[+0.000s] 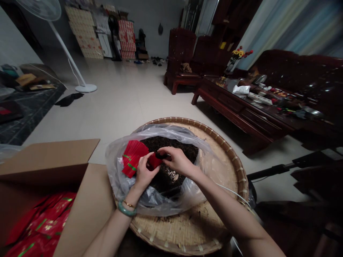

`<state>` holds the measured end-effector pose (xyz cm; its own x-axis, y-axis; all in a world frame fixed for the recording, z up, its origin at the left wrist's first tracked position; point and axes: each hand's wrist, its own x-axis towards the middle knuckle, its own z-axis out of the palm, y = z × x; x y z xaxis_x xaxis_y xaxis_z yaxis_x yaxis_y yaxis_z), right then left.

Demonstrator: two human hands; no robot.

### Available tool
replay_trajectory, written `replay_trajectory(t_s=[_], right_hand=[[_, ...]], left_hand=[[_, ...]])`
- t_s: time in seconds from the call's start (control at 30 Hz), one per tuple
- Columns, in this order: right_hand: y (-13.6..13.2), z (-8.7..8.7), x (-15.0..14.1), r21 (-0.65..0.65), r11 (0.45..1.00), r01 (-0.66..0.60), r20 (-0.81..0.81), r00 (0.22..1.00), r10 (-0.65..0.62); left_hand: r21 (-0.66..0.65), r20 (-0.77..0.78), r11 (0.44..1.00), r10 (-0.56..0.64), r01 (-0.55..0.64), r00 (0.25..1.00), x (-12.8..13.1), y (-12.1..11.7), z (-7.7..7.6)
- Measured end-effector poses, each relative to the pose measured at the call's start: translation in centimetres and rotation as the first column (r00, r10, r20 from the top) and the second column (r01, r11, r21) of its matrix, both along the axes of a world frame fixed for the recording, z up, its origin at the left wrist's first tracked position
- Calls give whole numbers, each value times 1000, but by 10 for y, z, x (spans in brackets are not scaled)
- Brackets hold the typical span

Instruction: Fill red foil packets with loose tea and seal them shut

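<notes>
My left hand (144, 174) grips a small red packet (154, 161) between thumb and fingers, its mouth turned toward the right. At that mouth, my right hand (178, 161) pinches dark dried leaves, partly hidden by the fingers. Below both hands lies a heap of loose dried leaves (189, 145), like tea, inside an open clear plastic bag (114, 175). A fanned stack of red packets (134, 154) rests on the left side of the bag, beside my left hand. Under the bag is a round woven bamboo tray (171, 233) with scattered leaf bits.
At my left stands an open cardboard box (100, 196) with red and green packets (48, 225) inside. A white standing fan (85, 87) is farther back. To the right are a cluttered dark wooden table (235, 107) and a black pole (270, 172) near the tray.
</notes>
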<state>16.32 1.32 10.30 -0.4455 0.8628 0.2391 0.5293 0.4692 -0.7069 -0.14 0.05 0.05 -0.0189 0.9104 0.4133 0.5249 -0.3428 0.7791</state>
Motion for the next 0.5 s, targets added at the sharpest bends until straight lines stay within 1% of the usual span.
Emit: replay_trajectory(t_s=[0.07,0.13,0.2,0.27,0.33,0.4,0.43,0.5], right_hand=[[0,1,-2,-13,1000,-24,4,1000,24],[0,3,-4,9,999,-41,-5,999,41],[-1,6,-5,32,997,-77,-31,996,78],[0,7,-4,25,994,-102,-72,992,103],[1,5,-1,19,998,-54,-98,994,55],[4,0,2,40,999,32,-85,996,-29],[5,-3,3,50,997,52,-65,997,-49],[8,-9,3,29,999,33,-16,999,-32]], left_hand=[[5,-2,1000,0,0,1000,0,0,0],[10,-3,1000,-4,4,1000,0,0,0],[16,-3,1000,-6,6,1000,0,0,1],[18,-6,1000,-7,7,1000,0,0,1],[20,-12,1000,-10,10,1000,0,0,2],[23,-22,1000,-14,14,1000,0,0,3],[23,-26,1000,-16,16,1000,0,0,3],[19,-31,1000,-22,23,999,0,0,3]])
